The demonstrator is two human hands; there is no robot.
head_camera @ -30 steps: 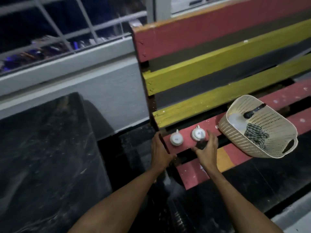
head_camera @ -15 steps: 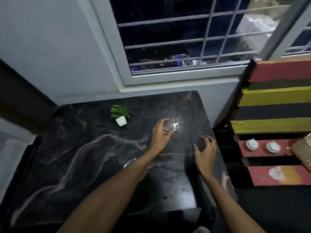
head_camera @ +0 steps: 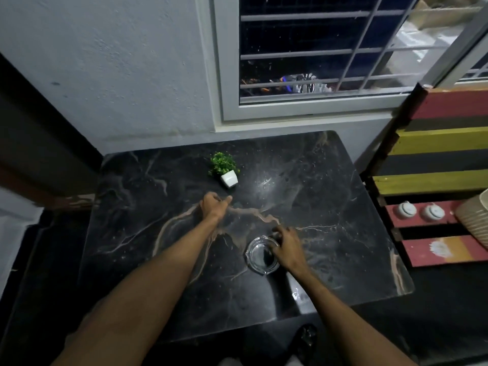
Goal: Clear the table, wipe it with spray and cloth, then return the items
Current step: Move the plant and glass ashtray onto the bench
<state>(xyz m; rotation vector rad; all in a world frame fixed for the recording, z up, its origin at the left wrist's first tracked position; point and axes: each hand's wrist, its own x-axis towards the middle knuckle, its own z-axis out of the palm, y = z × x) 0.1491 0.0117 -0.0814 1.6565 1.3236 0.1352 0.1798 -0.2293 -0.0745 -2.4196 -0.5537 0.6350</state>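
On the black marble table (head_camera: 330,207) stands a small green plant in a white pot (head_camera: 225,170), near the far edge. My left hand (head_camera: 215,207) hovers just short of the pot, fingers loosely curled, holding nothing. A clear glass ashtray (head_camera: 260,257) rests nearer to me at the table's middle. My right hand (head_camera: 287,248) covers the ashtray's right rim, with the fingers curled over its edge.
A striped wooden bench (head_camera: 438,143) stands to the right of the table. On its seat are two small white lidded pots (head_camera: 406,210) (head_camera: 433,212) and a cream basket (head_camera: 475,220). A wall and a barred window (head_camera: 317,48) lie behind the table.
My view swung left from the bench to the table. Both hands left the white pots; the left one moved toward the plant and the right one came down onto the ashtray.
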